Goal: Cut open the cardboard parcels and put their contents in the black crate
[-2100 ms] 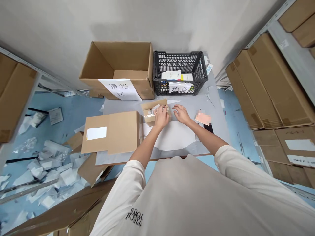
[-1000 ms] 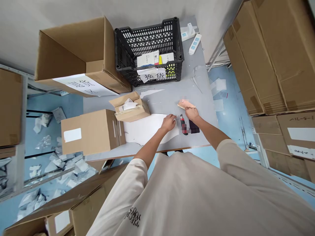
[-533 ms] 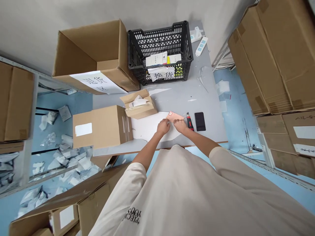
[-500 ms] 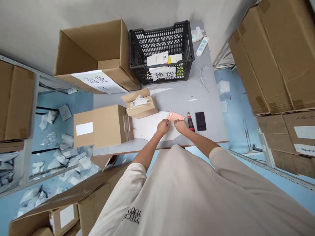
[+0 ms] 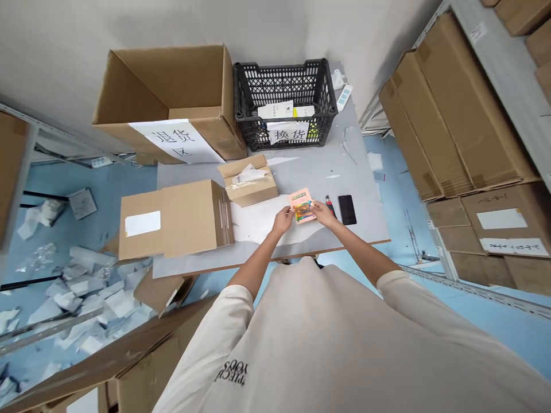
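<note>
A small flat pink pack [image 5: 302, 202] with a colourful printed front is held up over the table; I cannot tell if it is a box or a booklet. My left hand [image 5: 283, 219] pinches its left edge. On the opposite edge, the fingers of my right hand [image 5: 322, 213] are closed. Below the pack lies a white sheet [image 5: 253, 221] on the grey table. Just right of my right hand is a red and black utility knife [image 5: 329, 204], partly covered by the hand. Beside it rests a black phone [image 5: 347, 210].
A closed carton [image 5: 185, 215] and a small open box with wrapping [image 5: 252, 186] stand at left. Behind are a large open carton [image 5: 235, 129] and a black crate [image 5: 328, 109] with white packs. A power strip [image 5: 344, 98] lies at the back right. Stacked cartons [image 5: 451, 126] flank the right.
The pack has been turned and tilted up, so its colourful front shows instead of a plain pink face. Both hands have shifted to its side edges. The head view has shifted slightly.
</note>
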{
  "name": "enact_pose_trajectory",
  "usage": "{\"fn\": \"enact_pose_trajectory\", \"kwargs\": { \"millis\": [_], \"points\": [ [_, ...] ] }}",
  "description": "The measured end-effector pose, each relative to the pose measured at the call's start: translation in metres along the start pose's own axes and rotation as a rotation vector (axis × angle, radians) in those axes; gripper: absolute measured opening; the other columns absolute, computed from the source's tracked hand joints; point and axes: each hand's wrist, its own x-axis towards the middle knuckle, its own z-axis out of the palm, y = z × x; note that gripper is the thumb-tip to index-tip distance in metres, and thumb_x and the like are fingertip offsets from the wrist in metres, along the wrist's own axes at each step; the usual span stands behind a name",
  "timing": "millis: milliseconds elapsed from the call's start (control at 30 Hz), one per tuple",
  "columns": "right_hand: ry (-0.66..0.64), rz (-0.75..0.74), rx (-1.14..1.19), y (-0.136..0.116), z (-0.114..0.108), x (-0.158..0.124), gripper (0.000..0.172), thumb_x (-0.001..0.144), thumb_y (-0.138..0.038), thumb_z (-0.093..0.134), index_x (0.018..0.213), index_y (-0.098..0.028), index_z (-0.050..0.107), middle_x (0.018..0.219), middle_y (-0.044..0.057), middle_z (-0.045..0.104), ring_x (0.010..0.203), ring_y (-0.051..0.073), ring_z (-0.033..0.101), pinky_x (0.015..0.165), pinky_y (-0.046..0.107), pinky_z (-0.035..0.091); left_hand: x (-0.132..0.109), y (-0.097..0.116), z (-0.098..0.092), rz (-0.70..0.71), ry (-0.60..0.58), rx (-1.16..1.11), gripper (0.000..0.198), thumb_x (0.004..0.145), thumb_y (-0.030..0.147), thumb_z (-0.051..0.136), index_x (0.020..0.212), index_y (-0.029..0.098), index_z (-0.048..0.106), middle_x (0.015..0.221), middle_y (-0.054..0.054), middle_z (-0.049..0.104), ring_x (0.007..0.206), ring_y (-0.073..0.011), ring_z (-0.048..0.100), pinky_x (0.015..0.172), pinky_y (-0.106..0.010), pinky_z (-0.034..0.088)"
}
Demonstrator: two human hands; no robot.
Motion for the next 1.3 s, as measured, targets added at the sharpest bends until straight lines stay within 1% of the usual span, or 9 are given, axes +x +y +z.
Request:
{"fn": "enact_pose_trajectory", "kwargs": {
  "millis": [133,267,500,600,733,900,1033,1200,1300],
  "points": [
    [0.052,0.057,0.172,0.002,-0.003,-0.014,0.034,0.098,-0.056,0.068,0.103,-0.023,0.073,0.104,0.008,0.083,0.097,0.025,0.079,0.078,0.035,0.067,0.000,0.001,0.002,-0.016,0.043,-0.220,0.027,0.099,0.028,0.070,0.125,0.022,0.070,0.102,-0.004,0.082,0.093,-0.0190,0.077,0.089,-0.031,0.060],
    [0.100,-0.055,0.167,0.000,-0.005,-0.021,0.042,0.089,-0.064,0.077,0.092,-0.022,0.074,0.098,0.009,0.083,0.101,0.028,0.080,0.086,0.039,0.067,0.000,0.002,0.000,-0.007,0.072,-0.304,0.026,0.092,0.023,0.074,0.118,0.023,0.070,0.096,-0.001,0.079,0.084,-0.0177,0.074,0.086,-0.031,0.059],
    [0.193,-0.276,0.027,-0.016,0.004,-0.027,0.041,0.096,-0.059,0.076,0.115,-0.025,0.088,0.121,0.009,0.089,0.112,0.033,0.082,0.101,0.047,0.066,-0.003,0.018,-0.003,0.060,0.160,-0.483,0.022,0.090,0.034,0.083,0.108,0.023,0.077,0.109,-0.009,0.082,0.098,-0.0245,0.077,0.098,-0.039,0.059],
    [0.156,-0.406,-0.217,-0.021,0.013,-0.035,0.038,0.102,-0.050,0.073,0.130,-0.029,0.088,0.137,0.007,0.086,0.123,0.034,0.080,0.109,0.048,0.064,-0.005,0.028,-0.002,0.117,0.075,-0.602,0.026,0.093,0.047,0.083,0.100,0.022,0.078,0.099,-0.008,0.080,0.097,-0.0255,0.076,0.095,-0.038,0.059],
    [0.113,-0.517,-0.348,-0.018,0.018,-0.039,0.042,0.102,-0.046,0.073,0.138,-0.028,0.085,0.146,0.010,0.081,0.142,0.035,0.071,0.125,0.052,0.055,-0.004,0.033,-0.007,0.100,0.156,-0.609,0.033,0.096,0.049,0.080,0.080,0.023,0.070,0.078,-0.001,0.068,0.082,-0.0209,0.066,0.084,-0.033,0.055],
    [0.276,-0.308,-0.183,-0.008,0.004,-0.024,0.044,0.099,-0.048,0.073,0.134,-0.021,0.081,0.140,0.017,0.081,0.128,0.033,0.076,0.118,0.052,0.059,-0.001,0.029,-0.014,0.032,0.143,-0.689,0.031,0.098,0.042,0.078,0.077,0.022,0.067,0.076,0.001,0.065,0.077,-0.0182,0.060,0.078,-0.031,0.052],
    [0.151,-0.109,0.065,-0.004,-0.004,-0.014,0.031,0.088,-0.047,0.082,0.108,-0.022,0.081,0.108,0.010,0.086,0.106,0.027,0.081,0.101,0.043,0.066,-0.002,0.029,-0.012,-0.018,0.091,-0.782,0.029,0.096,0.045,0.082,0.083,0.021,0.071,0.079,-0.001,0.069,0.078,-0.0189,0.062,0.081,-0.033,0.056],
    [0.153,-0.070,0.207,-0.004,-0.005,-0.017,0.037,0.075,-0.051,0.090,0.095,-0.023,0.074,0.093,0.006,0.084,0.092,0.025,0.081,0.089,0.038,0.065,-0.003,0.032,-0.009,-0.045,0.076,-0.766,0.027,0.099,0.045,0.078,0.090,0.020,0.074,0.088,-0.005,0.076,0.085,-0.0213,0.069,0.087,-0.036,0.058],
    [0.161,-0.088,0.255,-0.006,-0.004,-0.017,0.040,0.075,-0.052,0.087,0.099,-0.023,0.074,0.094,0.007,0.085,0.092,0.026,0.081,0.086,0.038,0.065,-0.005,0.033,-0.010,-0.077,0.217,-0.660,0.018,0.096,0.035,0.080,0.107,0.021,0.076,0.114,-0.010,0.081,0.103,-0.0239,0.074,0.099,-0.039,0.059]
  ]
}}
